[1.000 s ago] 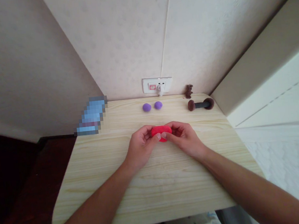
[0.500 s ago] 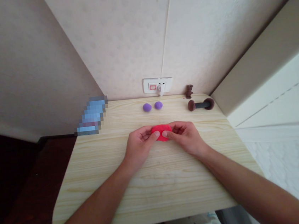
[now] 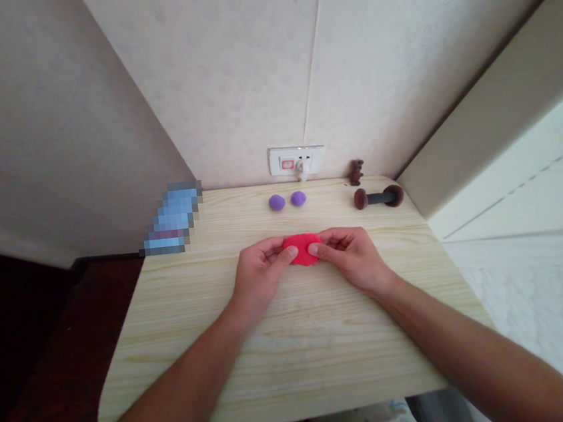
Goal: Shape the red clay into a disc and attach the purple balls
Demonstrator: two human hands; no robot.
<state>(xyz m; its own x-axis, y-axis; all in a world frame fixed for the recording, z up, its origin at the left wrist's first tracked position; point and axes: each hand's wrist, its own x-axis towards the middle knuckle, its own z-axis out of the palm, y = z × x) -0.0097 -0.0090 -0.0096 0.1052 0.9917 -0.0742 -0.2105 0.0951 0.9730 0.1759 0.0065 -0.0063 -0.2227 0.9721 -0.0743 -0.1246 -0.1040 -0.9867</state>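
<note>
A flattened, rounded piece of red modelling clay is held between both hands above the middle of the table. My left hand pinches its left edge, thumb on the face towards me and fingers behind. On the opposite edge, my right hand grips in the same way. The fingertips behind the clay are hidden. Beyond the hands, two small purple clay balls, a left one and a right one, lie side by side on the table, untouched.
The pale wood-grain table stands against a wall with a socket and plug. At the back right are a dark dumbbell-shaped object and a small brown figurine. A pixelated blue item sits at the left edge.
My thumbs have moved slightly apart on the red clay, and more of its middle shows between them. The purple balls and other objects have stayed in place.
</note>
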